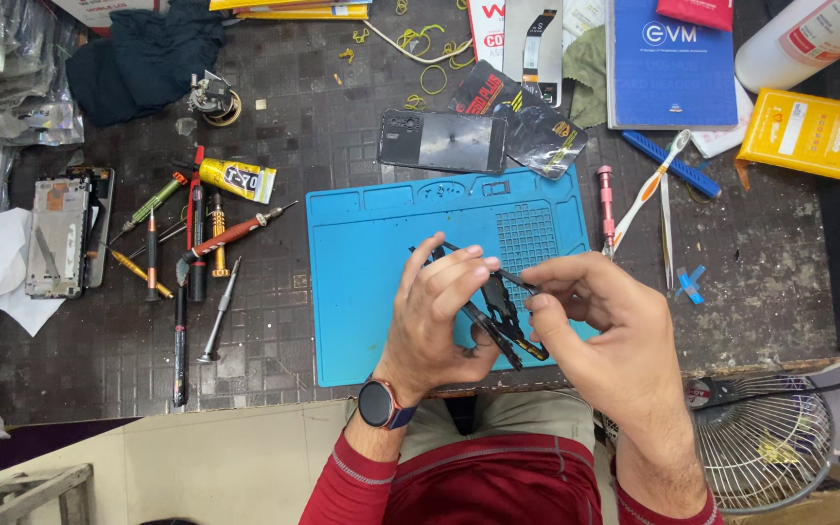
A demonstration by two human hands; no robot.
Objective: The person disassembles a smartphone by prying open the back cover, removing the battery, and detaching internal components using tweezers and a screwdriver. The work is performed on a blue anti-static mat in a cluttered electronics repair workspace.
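So both hands were pinched on a thin black phone frame piece point(500, 313), held over the blue repair mat point(362, 282). Left hand point(437, 321) fingers curled round its left edge, right hand point(603, 326) thumb and forefinger clamped on the right side. The hands hid most of it, so I couldn't make out its full shape. Just beyond the fingertips lay one phone point(441, 141), back up. Well left of the fingers: about six screwdrivers point(201, 243), one yellow glue tube point(236, 180), one stripped phone chassis point(58, 238).
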